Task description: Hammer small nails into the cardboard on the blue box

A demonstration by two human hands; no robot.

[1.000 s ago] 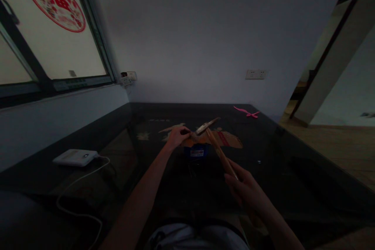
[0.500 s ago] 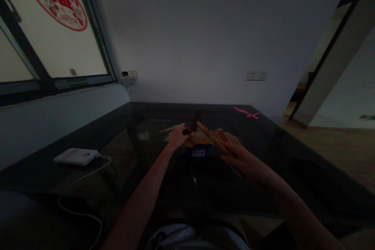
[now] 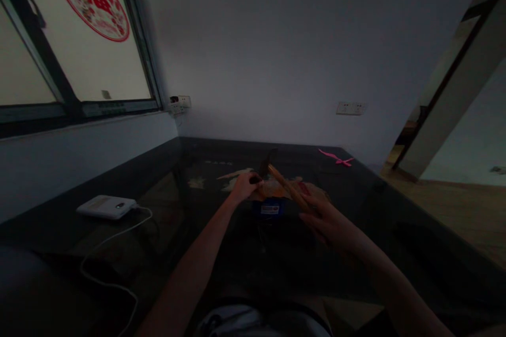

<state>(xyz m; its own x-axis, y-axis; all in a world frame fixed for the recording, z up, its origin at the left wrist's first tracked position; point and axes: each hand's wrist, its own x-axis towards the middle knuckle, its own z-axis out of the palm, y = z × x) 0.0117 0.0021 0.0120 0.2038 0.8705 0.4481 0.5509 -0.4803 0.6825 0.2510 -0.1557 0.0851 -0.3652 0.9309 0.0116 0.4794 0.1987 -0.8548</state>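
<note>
My right hand is wrapped round the wooden handle of a hammer. Its dark head points away from me, just above a piece of brown cardboard. Close to the hammer head, my left hand rests at the cardboard's left part with thumb and fingers pinched together. What those fingers hold is too small and dark to make out. Beneath the cardboard stands a blue container with a pale label on its front.
On the dark glossy table, a white power bank lies at the left with a white cable running toward me. A pink ribbon lies at the far right. A wall with sockets rises behind the table.
The whole view has shifted slightly to the right and down. Both hands and the hammer keep nearly the same places over the cardboard.
</note>
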